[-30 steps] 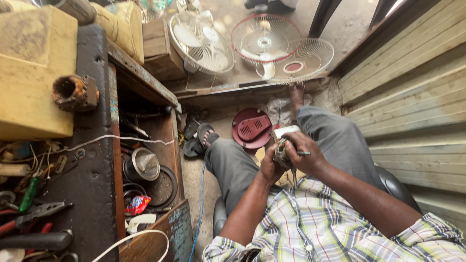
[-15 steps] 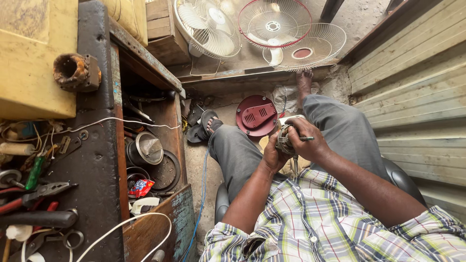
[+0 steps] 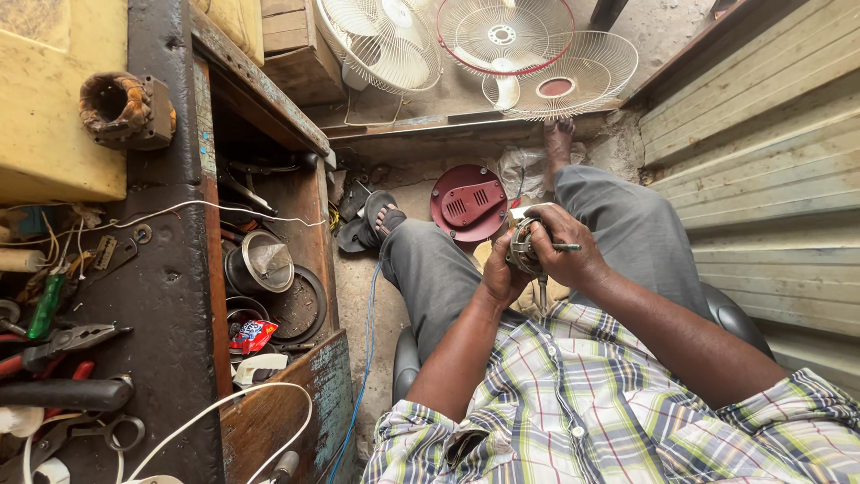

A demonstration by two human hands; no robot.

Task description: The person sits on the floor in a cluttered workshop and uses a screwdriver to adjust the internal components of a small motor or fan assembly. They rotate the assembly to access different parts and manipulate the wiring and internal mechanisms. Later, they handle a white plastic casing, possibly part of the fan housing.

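left hand (image 3: 498,273): your fingers are curled tight around the small round metal motor part (image 3: 522,246), cupping it from the underside over your lap.
right hand (image 3: 563,246): wrapped over the top of the same part, fingers closed, with a thin screwdriver (image 3: 566,246) pinched in them, tip sticking out to the right.
motor part: sits right between both sets of fingers, above your grey trousers (image 3: 439,273); a short shaft pokes out below it.
red fan cover (image 3: 469,204): on the floor just past your fingers, near your sandalled foot (image 3: 383,218).
fan grilles (image 3: 528,49): farther beyond, well apart from your hands.
worktop (image 3: 166,296): off to the left of your fingers, dark and scuffed, with pliers (image 3: 67,342), white wire (image 3: 224,408) and a wound coil (image 3: 121,109).
open drawer (image 3: 278,296): between worktop and knee, full of round metal bits.
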